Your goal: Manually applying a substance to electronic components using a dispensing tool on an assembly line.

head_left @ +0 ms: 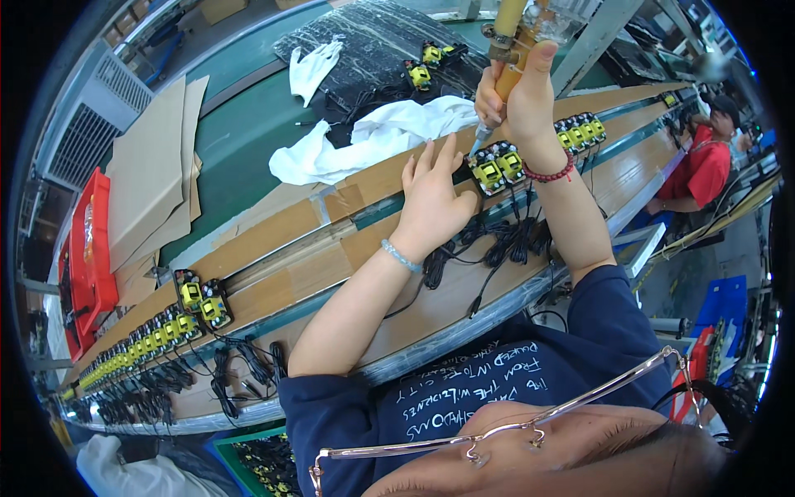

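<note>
My right hand [530, 103] is closed round an amber glue dispenser [512, 76] with a pale, narrow nozzle [479, 139] pointing down. The nozzle tip is at the left end of a small group of circuit boards [497, 172] that carry yellow transformers and black cables. Just left of those boards, my left hand [435, 207] has its fingers stretched out and apart. Whether its fingertips touch a board, I cannot tell. The boards sit on a long wooden rail [298, 224], their cables hanging toward me.
More boards [141, 341] line the rail at the left; another group [581, 131] stands beyond my right wrist. White cloths [397, 132] and a glove [313, 70] lie behind. Cardboard sheets [153, 178] and a red bin [93, 257] are at left. A person in red [704, 170] sits at right.
</note>
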Action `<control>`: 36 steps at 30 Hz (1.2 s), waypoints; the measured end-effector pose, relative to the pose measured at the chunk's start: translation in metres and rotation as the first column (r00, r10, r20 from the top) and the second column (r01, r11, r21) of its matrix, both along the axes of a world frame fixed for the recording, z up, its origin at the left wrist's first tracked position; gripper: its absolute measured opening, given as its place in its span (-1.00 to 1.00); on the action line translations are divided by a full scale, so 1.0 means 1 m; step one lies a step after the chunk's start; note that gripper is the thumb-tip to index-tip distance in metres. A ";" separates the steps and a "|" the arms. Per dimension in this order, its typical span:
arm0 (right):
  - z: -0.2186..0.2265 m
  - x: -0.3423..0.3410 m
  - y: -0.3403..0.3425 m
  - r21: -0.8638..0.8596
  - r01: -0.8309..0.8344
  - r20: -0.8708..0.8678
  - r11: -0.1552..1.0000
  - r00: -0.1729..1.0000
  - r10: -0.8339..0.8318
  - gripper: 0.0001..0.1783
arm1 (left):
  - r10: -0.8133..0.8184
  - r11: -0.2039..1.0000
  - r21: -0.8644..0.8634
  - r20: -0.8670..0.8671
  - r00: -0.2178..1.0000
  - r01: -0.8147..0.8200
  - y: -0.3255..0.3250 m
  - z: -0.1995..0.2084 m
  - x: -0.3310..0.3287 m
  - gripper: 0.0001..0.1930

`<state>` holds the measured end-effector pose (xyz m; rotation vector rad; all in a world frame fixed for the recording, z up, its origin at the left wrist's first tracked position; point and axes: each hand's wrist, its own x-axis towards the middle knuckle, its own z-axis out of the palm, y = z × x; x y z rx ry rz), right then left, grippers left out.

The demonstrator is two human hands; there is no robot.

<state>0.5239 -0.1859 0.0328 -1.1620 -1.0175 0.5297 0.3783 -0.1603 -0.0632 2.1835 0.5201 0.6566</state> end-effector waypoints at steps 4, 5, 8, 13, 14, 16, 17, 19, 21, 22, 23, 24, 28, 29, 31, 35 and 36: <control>0.001 0.001 -0.002 -0.002 0.022 -0.003 1.000 1.000 -0.022 -0.13 | 0.008 1.000 0.026 -0.025 1.000 -0.007 -0.001 0.001 -0.001 -0.20; 0.001 0.002 -0.002 0.006 0.026 0.010 1.000 1.000 -0.026 -0.13 | 0.014 1.000 0.025 -0.023 1.000 -0.013 -0.001 0.000 -0.001 -0.20; 0.001 0.003 -0.001 -0.003 0.028 -0.019 1.000 0.999 -0.028 -0.14 | 0.008 1.000 0.029 -0.008 1.000 -0.008 -0.001 -0.002 -0.001 -0.20; 0.000 0.006 -0.002 -0.006 0.029 0.011 1.000 1.000 -0.029 -0.10 | 0.002 1.000 0.022 -0.003 1.000 -0.002 0.000 -0.002 -0.001 -0.22; 0.001 0.006 -0.002 -0.009 0.041 0.016 0.999 0.999 -0.041 -0.08 | 0.000 1.000 0.022 -0.003 1.000 0.000 -0.001 -0.001 -0.001 -0.22; 0.000 0.009 -0.002 -0.013 0.040 0.026 0.999 0.999 -0.039 -0.06 | 0.003 0.999 0.043 -0.009 1.000 -0.002 -0.002 0.001 -0.002 -0.23; -0.001 0.010 -0.001 -0.017 0.036 0.037 0.999 0.999 -0.035 -0.03 | 0.001 0.999 0.043 -0.011 1.000 0.000 -0.002 0.001 -0.002 -0.23; 0.006 0.005 -0.004 -0.019 0.032 0.041 0.999 0.999 -0.031 -0.01 | -0.001 0.999 0.043 -0.019 1.000 0.002 -0.003 0.001 -0.002 -0.24; 0.011 0.004 -0.005 -0.022 0.029 0.047 0.999 0.999 -0.028 0.01 | -0.006 0.999 0.047 0.008 1.000 0.006 -0.004 -0.001 -0.001 -0.25; 0.013 0.005 -0.004 -0.012 0.055 0.051 0.998 0.997 -0.054 0.02 | -0.008 0.999 0.054 0.036 0.999 0.006 -0.003 -0.002 -0.001 -0.26; 0.013 0.006 -0.003 -0.002 0.080 0.054 0.997 0.995 -0.080 0.04 | -0.009 0.999 0.054 0.035 0.999 0.007 -0.003 -0.002 -0.001 -0.26; 0.013 0.008 -0.005 -0.004 0.080 0.054 0.997 0.995 -0.080 0.04 | -0.006 0.999 0.052 0.031 1.000 0.005 -0.004 -0.002 -0.002 -0.26; 0.006 0.016 -0.006 -0.048 0.059 0.001 0.997 0.998 -0.059 -0.02 | -0.015 0.998 0.060 0.017 1.000 0.014 0.000 -0.004 -0.001 -0.26; 0.003 0.017 -0.005 -0.033 0.057 -0.034 0.998 0.998 -0.058 -0.04 | -0.021 0.998 0.064 0.018 1.000 0.020 0.000 -0.004 0.000 -0.26; 0.002 0.016 -0.007 -0.028 0.064 -0.030 0.998 0.997 -0.064 -0.05 | -0.037 0.996 0.086 0.008 0.999 0.036 0.002 -0.004 0.001 -0.26; 0.001 0.015 -0.013 -0.019 0.083 -0.028 0.996 0.996 -0.083 -0.08 | -0.068 0.996 0.057 0.047 0.997 0.066 0.000 0.006 0.002 -0.25; 0.002 0.014 -0.015 -0.033 0.097 -0.009 0.995 0.995 -0.098 -0.08 | -0.111 0.990 0.089 0.058 0.992 0.105 -0.001 0.008 -0.001 -0.25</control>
